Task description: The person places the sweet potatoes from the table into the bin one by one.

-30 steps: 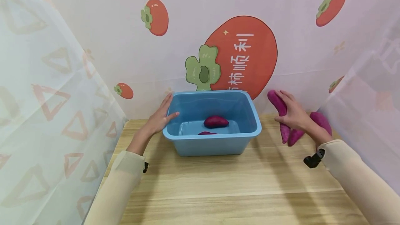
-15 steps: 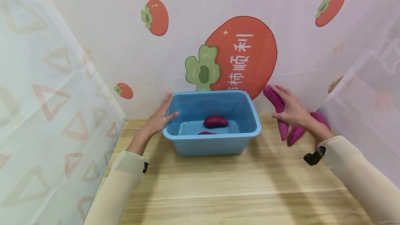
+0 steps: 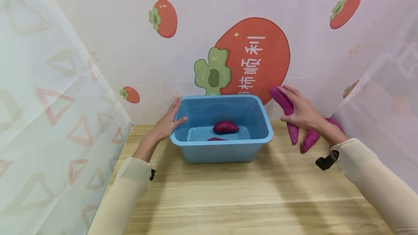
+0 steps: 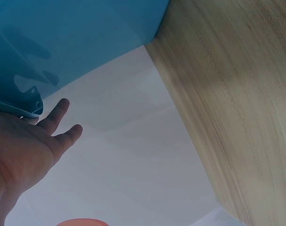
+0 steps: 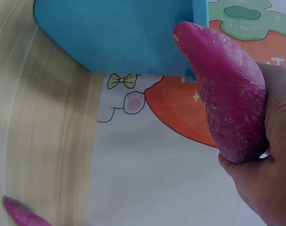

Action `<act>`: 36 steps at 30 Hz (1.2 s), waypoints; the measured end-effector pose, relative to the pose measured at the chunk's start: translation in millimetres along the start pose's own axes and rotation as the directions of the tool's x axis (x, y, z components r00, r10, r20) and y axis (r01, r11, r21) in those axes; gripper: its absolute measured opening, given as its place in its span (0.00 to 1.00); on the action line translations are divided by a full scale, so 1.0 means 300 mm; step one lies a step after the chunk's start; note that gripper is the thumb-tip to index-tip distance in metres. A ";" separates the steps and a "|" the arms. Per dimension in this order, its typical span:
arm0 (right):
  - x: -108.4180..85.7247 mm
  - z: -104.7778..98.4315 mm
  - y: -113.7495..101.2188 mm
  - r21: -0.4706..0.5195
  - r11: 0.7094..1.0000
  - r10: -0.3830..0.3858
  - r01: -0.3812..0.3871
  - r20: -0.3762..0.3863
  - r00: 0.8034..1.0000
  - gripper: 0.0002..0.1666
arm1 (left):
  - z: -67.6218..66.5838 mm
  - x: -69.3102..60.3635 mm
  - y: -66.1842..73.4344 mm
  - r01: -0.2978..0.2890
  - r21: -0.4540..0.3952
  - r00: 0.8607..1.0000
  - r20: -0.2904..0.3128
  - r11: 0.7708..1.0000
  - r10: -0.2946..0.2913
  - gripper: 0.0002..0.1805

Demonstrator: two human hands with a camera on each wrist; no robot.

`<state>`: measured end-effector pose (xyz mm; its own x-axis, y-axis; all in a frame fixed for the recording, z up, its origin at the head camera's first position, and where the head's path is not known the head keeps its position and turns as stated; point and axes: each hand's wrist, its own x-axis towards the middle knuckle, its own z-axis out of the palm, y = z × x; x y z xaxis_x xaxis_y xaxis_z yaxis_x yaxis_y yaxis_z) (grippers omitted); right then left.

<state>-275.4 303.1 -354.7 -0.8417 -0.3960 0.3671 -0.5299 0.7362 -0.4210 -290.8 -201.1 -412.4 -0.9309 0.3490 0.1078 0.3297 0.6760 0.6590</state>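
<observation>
A light-blue plastic basin (image 3: 220,153) stands on the wooden table in the head view. My left hand (image 3: 166,122) rests at its left rim, thumb over the inner side and fingers outside, loosely straight in the left wrist view. One purple sweet potato (image 3: 225,127) lies inside; a sliver of a second (image 3: 215,139) shows behind the front rim. To the right of the basin, my right hand (image 3: 302,110) grips another purple sweet potato (image 5: 232,94) between thumb and fingers, raised with its narrow end pointing down.
More sweet potatoes lie at the right: one (image 3: 309,141) below my right hand and another (image 3: 334,123) partly hidden behind the right wrist. White printed cloth (image 3: 107,46) walls the table (image 3: 228,198) at the back and both sides.
My right hand has moved left and slightly up with the sweet potato, closer to the basin. The left hand and the basin have stayed in place.
</observation>
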 end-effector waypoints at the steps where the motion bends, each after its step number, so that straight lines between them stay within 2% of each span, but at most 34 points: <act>1: 0.004 -0.002 -0.005 -0.001 1.000 -0.005 0.005 0.000 1.000 0.64 | 0.000 0.000 0.002 0.001 -0.002 1.000 -0.001 1.000 -0.001 0.49; 11: 0.054 -0.012 -0.059 0.005 1.000 0.000 0.000 0.013 1.000 0.64 | 0.002 0.003 0.002 -0.005 0.001 1.000 -0.007 1.000 0.005 0.49; 36: 0.166 -0.007 -0.143 0.044 0.995 -0.089 0.086 0.067 0.994 0.67 | 0.004 0.001 -0.004 -0.004 -0.012 1.000 0.000 1.000 0.004 0.49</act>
<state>-294.4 252.9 -316.7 -0.7964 -0.4955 0.3467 -0.6043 0.6747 -0.4237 -291.2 -201.0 -414.1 -0.9298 0.3511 0.1104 0.3311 0.6670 0.6675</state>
